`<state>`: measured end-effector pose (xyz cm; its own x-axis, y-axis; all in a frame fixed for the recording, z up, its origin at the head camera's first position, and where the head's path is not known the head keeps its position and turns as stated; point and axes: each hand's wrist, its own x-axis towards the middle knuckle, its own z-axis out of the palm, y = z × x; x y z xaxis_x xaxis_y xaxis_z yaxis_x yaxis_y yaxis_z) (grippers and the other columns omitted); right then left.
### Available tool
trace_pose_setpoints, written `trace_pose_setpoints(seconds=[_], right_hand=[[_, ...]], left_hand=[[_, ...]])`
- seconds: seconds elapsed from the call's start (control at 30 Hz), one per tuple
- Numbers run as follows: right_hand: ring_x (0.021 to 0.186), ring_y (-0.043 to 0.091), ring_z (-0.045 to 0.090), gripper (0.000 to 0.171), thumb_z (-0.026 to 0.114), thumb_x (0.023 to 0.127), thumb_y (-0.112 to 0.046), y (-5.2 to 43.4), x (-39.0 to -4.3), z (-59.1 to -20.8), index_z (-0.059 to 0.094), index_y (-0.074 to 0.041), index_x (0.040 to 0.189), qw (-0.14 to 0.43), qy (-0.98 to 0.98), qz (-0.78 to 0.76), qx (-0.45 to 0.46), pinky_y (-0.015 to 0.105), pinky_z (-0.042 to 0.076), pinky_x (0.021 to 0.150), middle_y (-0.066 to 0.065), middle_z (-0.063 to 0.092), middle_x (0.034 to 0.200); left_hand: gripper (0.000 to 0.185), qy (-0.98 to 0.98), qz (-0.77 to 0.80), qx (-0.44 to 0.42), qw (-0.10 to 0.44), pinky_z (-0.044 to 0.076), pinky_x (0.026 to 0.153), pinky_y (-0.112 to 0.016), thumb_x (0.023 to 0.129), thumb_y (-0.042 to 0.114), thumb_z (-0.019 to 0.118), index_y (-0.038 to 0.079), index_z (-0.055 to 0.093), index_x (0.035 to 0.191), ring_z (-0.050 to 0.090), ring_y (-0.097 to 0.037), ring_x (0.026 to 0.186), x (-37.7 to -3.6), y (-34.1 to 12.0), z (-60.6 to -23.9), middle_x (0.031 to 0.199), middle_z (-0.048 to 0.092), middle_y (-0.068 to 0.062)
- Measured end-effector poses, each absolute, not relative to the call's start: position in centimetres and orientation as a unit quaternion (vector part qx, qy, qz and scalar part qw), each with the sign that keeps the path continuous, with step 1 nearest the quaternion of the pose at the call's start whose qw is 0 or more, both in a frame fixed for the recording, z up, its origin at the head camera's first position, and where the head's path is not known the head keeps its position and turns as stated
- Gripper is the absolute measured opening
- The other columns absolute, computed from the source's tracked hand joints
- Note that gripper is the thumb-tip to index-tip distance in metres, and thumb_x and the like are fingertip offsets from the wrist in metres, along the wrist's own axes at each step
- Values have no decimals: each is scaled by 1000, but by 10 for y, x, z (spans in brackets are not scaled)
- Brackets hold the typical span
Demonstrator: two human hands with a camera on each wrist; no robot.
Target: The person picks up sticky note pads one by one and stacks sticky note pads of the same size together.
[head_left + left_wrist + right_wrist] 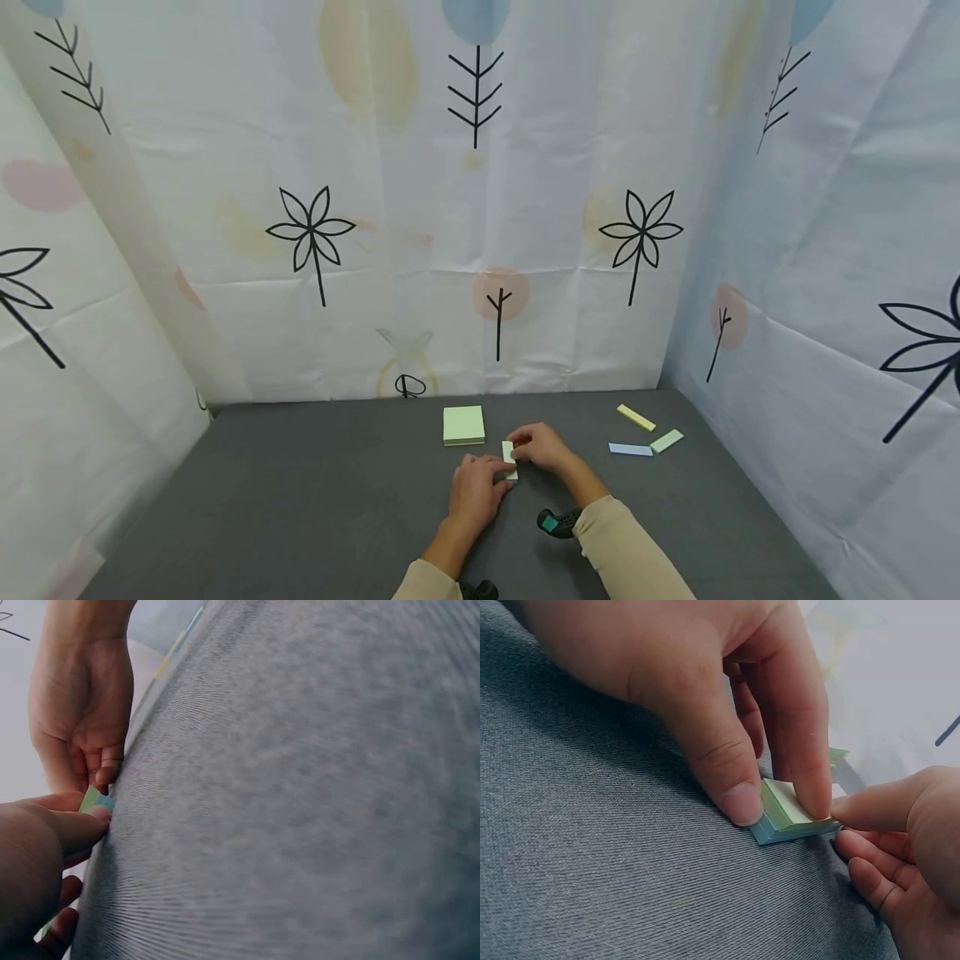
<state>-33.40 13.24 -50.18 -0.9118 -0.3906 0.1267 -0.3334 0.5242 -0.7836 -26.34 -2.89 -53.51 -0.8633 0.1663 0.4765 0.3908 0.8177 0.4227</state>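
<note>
Near the middle of the grey table lies a narrow stack of sticky-note strips [508,451], pale green on top and blue beneath in the right wrist view. From the near side, my left hand [474,490] pinches it between thumb and finger. My right hand [542,447] holds it from the right, thumb along the edge and a finger on the pale green pad [778,801]. The blue layer [769,834] sticks out below the green one. Both hands' fingers cover parts of the stack. Just behind and left rests a square green sticky-note pad [463,424].
To the right lie a yellow strip [636,417], a blue strip [631,450] and a pale green strip [667,441], the last two nearly touching. Printed white cloth [540,208] hangs around the back and sides of the grey table [300,492].
</note>
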Motion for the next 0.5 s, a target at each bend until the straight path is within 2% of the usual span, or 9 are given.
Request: trace_pose_setpoints(seconds=[0.23, 0.37, 0.5], right_hand=[[69, 13, 56, 23, 70, 83, 3, 133, -331, -506, 69, 8, 106, 27, 876, -435, -205, 28, 47, 61, 7, 65, 84], [69, 14, 57, 31, 69, 83, 4, 132, -328, -507, 65, 12, 113, 6, 872, -442, -210, 29, 47, 61, 9, 65, 83], [76, 20, 62, 35, 68, 85, 3, 134, -322, -508, 61, 14, 118, -4, 863, -460, -209, 30, 48, 64, 13, 67, 87]], left_hand=[[21, -933, -270, -144, 190, 44, 70, -36, 77, 22, 82, 24, 79, 97, 54, -18, 85, -264, -29, -535, 103, 70, 5], [21, -930, -273, -145, 198, 44, 70, -36, 76, 21, 83, 24, 79, 96, 55, -18, 85, -264, -29, -534, 102, 70, 5], [21, -928, -276, -143, 208, 44, 70, -36, 75, 20, 83, 24, 79, 96, 55, -18, 84, -264, -29, -534, 101, 70, 5]])
